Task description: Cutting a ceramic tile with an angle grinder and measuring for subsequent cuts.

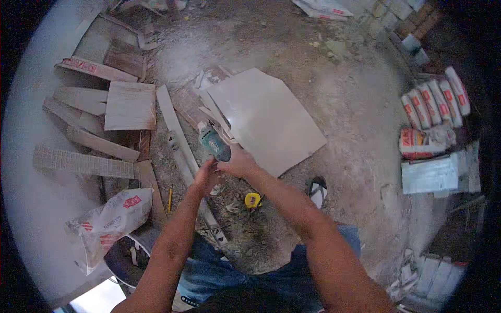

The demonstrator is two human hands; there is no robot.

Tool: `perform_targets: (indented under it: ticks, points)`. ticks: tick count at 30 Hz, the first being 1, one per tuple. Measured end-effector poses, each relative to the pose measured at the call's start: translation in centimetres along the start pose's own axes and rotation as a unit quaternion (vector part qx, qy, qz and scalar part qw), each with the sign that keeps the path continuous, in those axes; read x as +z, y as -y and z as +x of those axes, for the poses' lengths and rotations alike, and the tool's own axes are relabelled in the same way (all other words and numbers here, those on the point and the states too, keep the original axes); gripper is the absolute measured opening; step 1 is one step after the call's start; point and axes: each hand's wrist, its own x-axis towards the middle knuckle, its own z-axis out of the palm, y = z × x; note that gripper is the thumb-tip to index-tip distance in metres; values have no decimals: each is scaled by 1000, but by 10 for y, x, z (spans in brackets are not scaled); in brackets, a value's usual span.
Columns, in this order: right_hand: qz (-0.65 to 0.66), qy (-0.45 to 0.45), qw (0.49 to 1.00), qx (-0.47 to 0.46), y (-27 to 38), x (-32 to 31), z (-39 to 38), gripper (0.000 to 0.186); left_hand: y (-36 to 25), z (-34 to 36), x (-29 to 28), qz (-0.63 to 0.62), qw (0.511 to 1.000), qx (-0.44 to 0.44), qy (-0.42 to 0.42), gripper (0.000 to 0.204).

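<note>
My right hand (241, 163) is closed round the dark rear end of a teal angle grinder (211, 142), whose pale head points away from me. Close beside it, my left hand (206, 178) has its fingers curled at the back end of the tool; what they pinch is hidden. Just beyond lies a large pale tile (271, 117) with cut corners, flat on the ground, and narrow cut strips (213, 110) along its left edge. A long metal spirit level (180, 148) runs under my left hand's side. Nearer me sits a yellow tape measure (252, 200).
A yellow pencil (170, 199) lies left of the level. Tile pieces (130, 106) and a white sack (117, 221) stand along the left wall. Several packed bags (433, 104) and a pale box (430, 173) line the right side. My sandalled foot (317, 192) is near the tile.
</note>
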Motion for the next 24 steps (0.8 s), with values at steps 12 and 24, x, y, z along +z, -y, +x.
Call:
perform_targets:
  ticks: [12,24]
  points:
    - [81,61,993,58,-86,41,48,89,11,124,21,49,994,83,-61,61]
    - [88,84,989,83,-116,55,66,75,25,169,2,111,982,81,-128,65]
